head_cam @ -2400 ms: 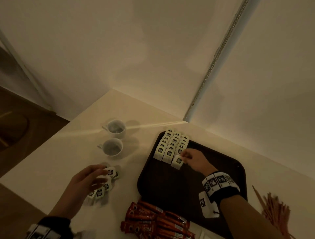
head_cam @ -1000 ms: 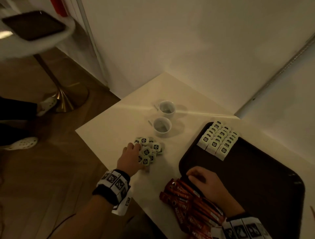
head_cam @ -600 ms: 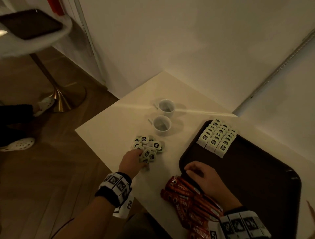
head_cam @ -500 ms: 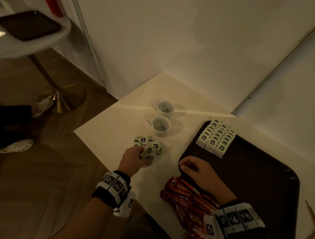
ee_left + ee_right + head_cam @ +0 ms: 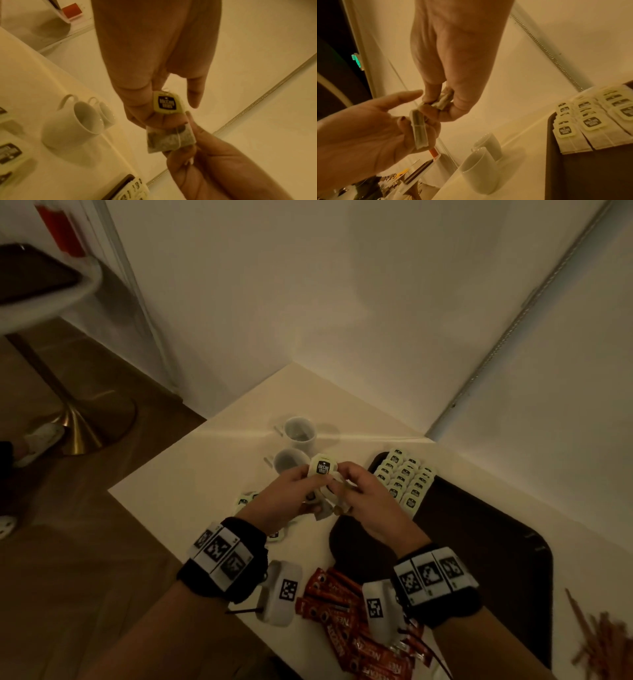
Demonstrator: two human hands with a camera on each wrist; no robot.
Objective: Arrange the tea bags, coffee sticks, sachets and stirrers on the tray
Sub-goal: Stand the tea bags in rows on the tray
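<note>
Both hands meet above the cream table: the left hand (image 5: 291, 494) pinches a small papery tea bag with a pale square black-logo tag (image 5: 167, 104), while the right hand (image 5: 368, 501) grips the pouch end (image 5: 169, 139). Best to flatten pouch and tag together — string tucked in — before laying it just right of the hands, beside the rows of bags (image 5: 406, 477) on the dark brown plastic tray (image 5: 479, 542).
</note>
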